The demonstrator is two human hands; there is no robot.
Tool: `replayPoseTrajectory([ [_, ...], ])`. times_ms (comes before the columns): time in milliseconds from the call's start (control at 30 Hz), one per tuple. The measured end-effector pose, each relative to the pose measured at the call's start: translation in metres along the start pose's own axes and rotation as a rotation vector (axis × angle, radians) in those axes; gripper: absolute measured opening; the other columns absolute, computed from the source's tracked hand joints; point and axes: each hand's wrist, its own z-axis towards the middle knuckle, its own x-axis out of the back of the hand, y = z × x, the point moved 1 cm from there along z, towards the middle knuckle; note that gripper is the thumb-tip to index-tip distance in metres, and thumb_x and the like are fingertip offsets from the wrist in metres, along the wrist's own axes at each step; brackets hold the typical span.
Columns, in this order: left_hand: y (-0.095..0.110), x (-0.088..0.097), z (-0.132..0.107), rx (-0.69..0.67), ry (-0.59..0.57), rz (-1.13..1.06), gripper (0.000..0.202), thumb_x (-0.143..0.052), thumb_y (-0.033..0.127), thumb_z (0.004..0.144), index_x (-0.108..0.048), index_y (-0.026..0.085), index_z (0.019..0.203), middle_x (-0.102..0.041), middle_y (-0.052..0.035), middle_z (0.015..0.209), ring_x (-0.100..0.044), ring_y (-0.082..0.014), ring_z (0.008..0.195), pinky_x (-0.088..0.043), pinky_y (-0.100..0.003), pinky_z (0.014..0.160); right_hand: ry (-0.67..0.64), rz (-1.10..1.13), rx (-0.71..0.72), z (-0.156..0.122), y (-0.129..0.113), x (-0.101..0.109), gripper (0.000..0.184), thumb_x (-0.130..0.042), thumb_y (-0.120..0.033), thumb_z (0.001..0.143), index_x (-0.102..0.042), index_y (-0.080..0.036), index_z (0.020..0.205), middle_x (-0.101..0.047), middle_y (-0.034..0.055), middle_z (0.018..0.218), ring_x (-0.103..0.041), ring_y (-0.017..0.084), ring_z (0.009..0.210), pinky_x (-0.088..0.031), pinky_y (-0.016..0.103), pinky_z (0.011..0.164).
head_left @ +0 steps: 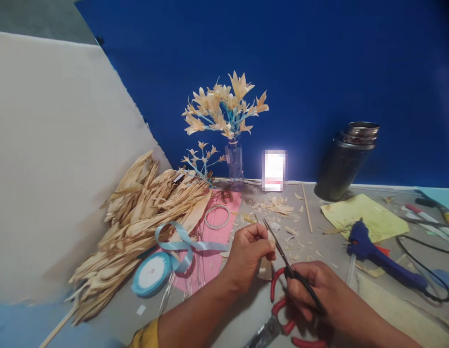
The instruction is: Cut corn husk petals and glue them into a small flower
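Observation:
My left hand (248,251) is closed in a pinch on a small pale piece of corn husk (264,270) just above the table. Close to its right, my right hand (311,290) is wrapped round slim black scissors (278,249). Their blades point up and left, and the tips reach past my left fingertips. Red-handled scissors (280,309) lie on the table under my right hand, with the metal blade toward the near edge.
A pile of dried corn husks (144,212) lies at the left, beside a blue ribbon spool (152,273), a pink sheet (217,237) and a tape ring (217,216). Husk flowers stand in a bottle (234,164) at the back. A steel flask (346,162), yellow paper (369,217) and a blue glue gun (377,253) are at the right.

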Motion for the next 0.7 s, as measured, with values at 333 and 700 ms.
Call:
replayPoseTrajectory([
  [333, 0.001, -0.002, -0.001, 0.012, -0.009, -0.048, 0.017, -0.074, 0.021, 0.065, -0.057, 0.017, 0.065, -0.056, 0.003, 0.056, -0.05, -0.009, 0.051, -0.037, -0.023, 0.055, -0.004, -0.034, 0.036, 0.005, 0.001, 0.006, 0.061, -0.072, -0.075, 0.069, -0.049, -0.02, 0.053, -0.043, -0.0068, 0.04, -0.024, 0.003, 0.033, -0.013, 0.02, 0.035],
  [700, 0.011, 0.012, 0.022, 0.025, 0.105, 0.173, 0.02, -0.077, 0.028, 0.065, -0.061, 0.017, 0.065, -0.059, 0.001, 0.06, -0.049, -0.0086, 0.049, -0.035, -0.022, 0.049, 0.306, 0.04, 0.166, 0.012, -0.011, 0.029, 0.062, -0.058, -0.08, 0.079, -0.055, -0.02, 0.064, -0.041, -0.0061, 0.045, -0.031, 0.008, 0.041, -0.019, 0.023, 0.041],
])
